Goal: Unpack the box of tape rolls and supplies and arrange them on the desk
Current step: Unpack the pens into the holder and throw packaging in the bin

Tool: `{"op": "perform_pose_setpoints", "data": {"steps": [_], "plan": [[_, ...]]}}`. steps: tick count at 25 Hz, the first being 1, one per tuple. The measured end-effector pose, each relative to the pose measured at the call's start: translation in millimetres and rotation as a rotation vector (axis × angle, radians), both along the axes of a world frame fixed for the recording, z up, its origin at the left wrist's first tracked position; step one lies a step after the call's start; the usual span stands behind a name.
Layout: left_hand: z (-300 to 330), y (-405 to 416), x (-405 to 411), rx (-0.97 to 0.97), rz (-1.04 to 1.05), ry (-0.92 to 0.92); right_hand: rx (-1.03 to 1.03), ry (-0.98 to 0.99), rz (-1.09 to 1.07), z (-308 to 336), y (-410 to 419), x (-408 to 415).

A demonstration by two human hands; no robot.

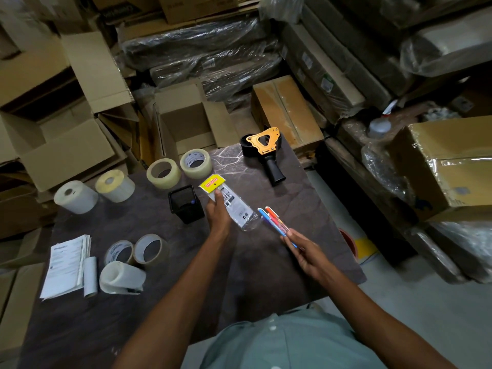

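My left hand [217,213] grips a clear plastic packet [234,206] with a yellow header card, held just above the dark desk [292,187]. My right hand [303,249] pinches a few pens [274,222], blue and orange, pointing up and left. Two clear tape rolls [181,169] stand at the desk's far edge. Two white label rolls [93,191] sit at the far left. Two more tape rolls [138,251] and a loose white roll [119,278] lie at the near left. A black mesh pen holder [185,203] stands just left of my left hand.
A black and orange tape dispenser [266,150] lies at the desk's far right corner. A stack of printed papers [66,265] rests at the left edge. An open cardboard box [186,121] stands behind the desk. Wrapped cartons crowd the back and right.
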State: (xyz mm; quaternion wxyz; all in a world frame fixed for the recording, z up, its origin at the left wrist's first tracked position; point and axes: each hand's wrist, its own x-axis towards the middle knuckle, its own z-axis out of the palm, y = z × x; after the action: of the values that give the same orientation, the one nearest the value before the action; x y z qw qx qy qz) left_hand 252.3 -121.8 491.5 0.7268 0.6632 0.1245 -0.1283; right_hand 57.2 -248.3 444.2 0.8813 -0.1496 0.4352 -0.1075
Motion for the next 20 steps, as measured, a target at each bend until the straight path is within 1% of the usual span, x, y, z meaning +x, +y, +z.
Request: {"op": "perform_pose_setpoints", "data": {"steps": [4, 7, 9, 12, 15, 18, 20], "plan": [[-41.1, 40.6, -21.4, 0.085, -0.191, 0.016, 0.009, 0.008, -0.023, 0.5, -0.1, 1.9], [-67.2, 89.3, -28.7, 0.285, -0.315, -0.041, -0.004, 0.019, 0.006, 1.3, 5.9, 11.5], [-73.7, 116.6, -29.5, 0.347, -0.357, -0.032, -0.01, 0.023, 0.031, 1.5, 11.4, 17.9], [-75.9, 143.2, -25.0, 0.417, -0.351, -0.04, -0.003, 0.015, 0.071, 4.5, 21.5, 27.7], [-65.3, 158.5, -21.3, 0.509, -0.289, -0.103, -0.005, 0.009, 0.116, 8.7, 30.4, 36.2], [-61.9, 172.4, -16.3, 0.506, -0.234, -0.138, 0.0, 0.009, 0.138, 11.0, 38.9, 45.4], [-62.1, 176.8, -14.3, 0.54, -0.18, -0.143, -0.007, 0.008, 0.145, 12.9, 45.2, 51.8]]}}
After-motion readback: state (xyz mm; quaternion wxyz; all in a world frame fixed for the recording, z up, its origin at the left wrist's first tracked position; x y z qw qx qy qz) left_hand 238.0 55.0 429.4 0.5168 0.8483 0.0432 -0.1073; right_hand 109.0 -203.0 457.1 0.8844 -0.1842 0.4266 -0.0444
